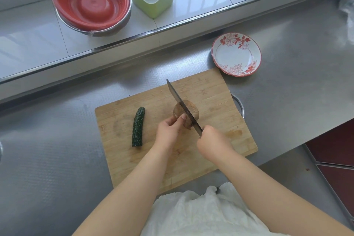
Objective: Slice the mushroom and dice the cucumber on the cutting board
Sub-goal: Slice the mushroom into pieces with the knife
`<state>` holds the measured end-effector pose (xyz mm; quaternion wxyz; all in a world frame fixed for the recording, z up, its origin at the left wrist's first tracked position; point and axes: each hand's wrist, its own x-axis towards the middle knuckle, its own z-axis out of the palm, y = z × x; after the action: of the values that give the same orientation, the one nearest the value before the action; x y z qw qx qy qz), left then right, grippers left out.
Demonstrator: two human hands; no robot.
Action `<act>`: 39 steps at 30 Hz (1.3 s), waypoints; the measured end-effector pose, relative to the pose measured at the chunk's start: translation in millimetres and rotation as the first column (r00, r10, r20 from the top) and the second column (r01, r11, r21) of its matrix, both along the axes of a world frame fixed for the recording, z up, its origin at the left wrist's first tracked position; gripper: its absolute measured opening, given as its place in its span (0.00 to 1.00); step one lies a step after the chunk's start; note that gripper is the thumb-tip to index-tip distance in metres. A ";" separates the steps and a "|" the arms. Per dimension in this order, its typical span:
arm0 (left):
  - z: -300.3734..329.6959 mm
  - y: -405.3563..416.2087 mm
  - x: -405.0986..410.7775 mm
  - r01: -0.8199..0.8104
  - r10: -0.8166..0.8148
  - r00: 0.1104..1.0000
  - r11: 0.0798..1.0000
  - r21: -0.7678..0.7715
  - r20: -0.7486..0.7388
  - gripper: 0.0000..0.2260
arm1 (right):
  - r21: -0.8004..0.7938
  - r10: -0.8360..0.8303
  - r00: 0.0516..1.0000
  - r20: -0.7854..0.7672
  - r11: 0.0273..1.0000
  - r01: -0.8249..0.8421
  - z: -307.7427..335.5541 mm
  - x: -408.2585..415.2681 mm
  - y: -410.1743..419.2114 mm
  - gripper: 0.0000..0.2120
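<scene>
Mid-board on the cutting board (210,90), the mushroom (193,111) sits pinched by my left hand (168,128). My right hand (212,140) is wrapped round the knife (182,104), blade lying across the cap, pointing away. Cucumber (138,127) lies lengthwise just left, nearer my left hand, untouched.

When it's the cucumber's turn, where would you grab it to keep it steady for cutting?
Probably around the middle, hand coming down from above. The cucumber lies flat on the cutting board, long and narrow, one end tapered, the other cut flat. Fingers curled across its width should stop it rolling and leave an end free for the knife.
</scene>
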<state>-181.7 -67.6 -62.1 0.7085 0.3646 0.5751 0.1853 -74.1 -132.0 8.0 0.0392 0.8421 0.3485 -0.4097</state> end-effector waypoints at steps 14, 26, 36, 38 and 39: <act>-0.5 -0.1 0.0 -0.021 0.021 1.000 1.000 -0.002 0.019 0.16 | -0.070 -0.041 0.999 0.012 0.997 0.042 -43.8 3.3 1.8 0.12; -0.1 17.0 -23.6 -0.163 0.162 0.987 0.984 0.069 0.023 0.15 | 0.031 -0.108 0.986 -0.124 0.993 0.113 -57.7 30.3 -7.2 0.04; -2.9 5.7 -40.3 0.282 -0.188 0.910 0.934 0.221 -0.369 0.42 | 0.113 -0.149 0.965 -0.217 0.978 0.177 -53.9 37.8 -16.5 0.07; -4.5 0.5 -39.9 0.366 -0.240 0.879 0.894 0.259 -0.413 0.44 | 0.130 -0.161 0.953 -0.256 0.971 0.199 -52.2 38.9 -20.3 0.04; -4.8 -1.7 -40.1 0.416 -0.269 0.852 0.869 0.267 -0.450 0.44 | 0.141 -0.173 0.943 -0.284 0.965 0.219 -51.3 38.9 -22.6 0.03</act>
<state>-221.8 -69.3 -66.9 0.5206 0.6141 0.5882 0.0762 -35.2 -154.5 -43.3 -0.1220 0.8095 0.2986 -0.4907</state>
